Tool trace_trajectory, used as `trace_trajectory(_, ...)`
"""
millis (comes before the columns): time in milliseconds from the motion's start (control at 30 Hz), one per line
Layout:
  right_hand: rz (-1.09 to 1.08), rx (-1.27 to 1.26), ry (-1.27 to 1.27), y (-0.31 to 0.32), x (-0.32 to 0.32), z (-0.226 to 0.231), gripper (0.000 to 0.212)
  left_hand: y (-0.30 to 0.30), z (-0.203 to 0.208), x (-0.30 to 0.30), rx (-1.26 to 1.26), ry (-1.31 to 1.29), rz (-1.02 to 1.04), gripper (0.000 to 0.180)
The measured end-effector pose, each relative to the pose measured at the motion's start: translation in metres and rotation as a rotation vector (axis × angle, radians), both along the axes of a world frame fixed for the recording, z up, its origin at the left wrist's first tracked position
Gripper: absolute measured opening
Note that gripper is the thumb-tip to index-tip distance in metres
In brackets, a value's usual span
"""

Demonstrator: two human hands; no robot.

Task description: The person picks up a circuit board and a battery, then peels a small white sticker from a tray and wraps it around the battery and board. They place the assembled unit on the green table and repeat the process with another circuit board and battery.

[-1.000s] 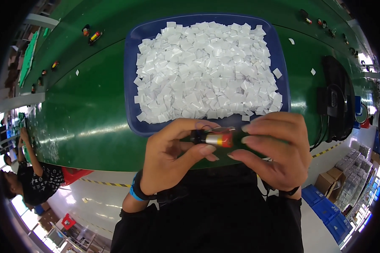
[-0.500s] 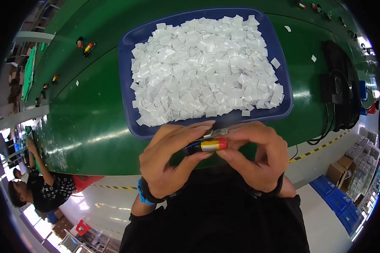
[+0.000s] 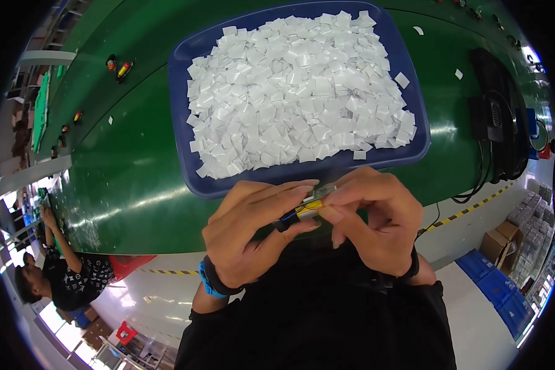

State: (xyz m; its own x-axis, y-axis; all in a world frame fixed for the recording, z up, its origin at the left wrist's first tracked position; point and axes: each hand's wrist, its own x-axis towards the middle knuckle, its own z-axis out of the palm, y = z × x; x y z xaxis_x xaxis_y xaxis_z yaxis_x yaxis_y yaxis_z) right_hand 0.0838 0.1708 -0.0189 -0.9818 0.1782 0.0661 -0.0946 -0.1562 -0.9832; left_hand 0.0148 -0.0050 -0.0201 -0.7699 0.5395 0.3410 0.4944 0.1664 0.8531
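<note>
The glossy green table (image 3: 129, 185) leaves room left of the tray (image 3: 180, 117); the battery (image 3: 306, 213), a small yellow-and-silver cylinder, sits just before the tray's near rim; the left hand (image 3: 243, 225) clamps its fingers on the body; the right hand (image 3: 379, 222) pinches the yellow end; the blue, round-cornered tray holds heaped thin white squares (image 3: 296, 92).

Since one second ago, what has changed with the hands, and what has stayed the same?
The right hand, then open beside the cylinder, has moved left and now pinches its right end. The left hand still grips the cylinder; the tray of white pieces still lies beyond both hands.
</note>
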Motion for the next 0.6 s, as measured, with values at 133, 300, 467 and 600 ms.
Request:
trace_trajectory(133,-0.012,0.02,0.075,0.0,0.002,-0.007,0.024,0.001,0.003,0.0,-0.003,-0.004,-0.021,0.042)
trace_trajectory(300,-0.055,0.083,0.12,0.0,0.005,-0.013,0.024,0.005,0.01,-0.003,-0.085,0.098,-0.009,0.037)
trace_trajectory(467,-0.093,0.21,0.154,0.002,0.003,-0.009,0.029,0.008,0.009,0.001,0.054,-0.306,-0.115,0.032)
trace_trajectory(600,-0.056,0.484,0.225,0.008,-0.007,-0.004,0.038,0.004,0.006,0.001,0.337,-1.013,-0.109,0.029)
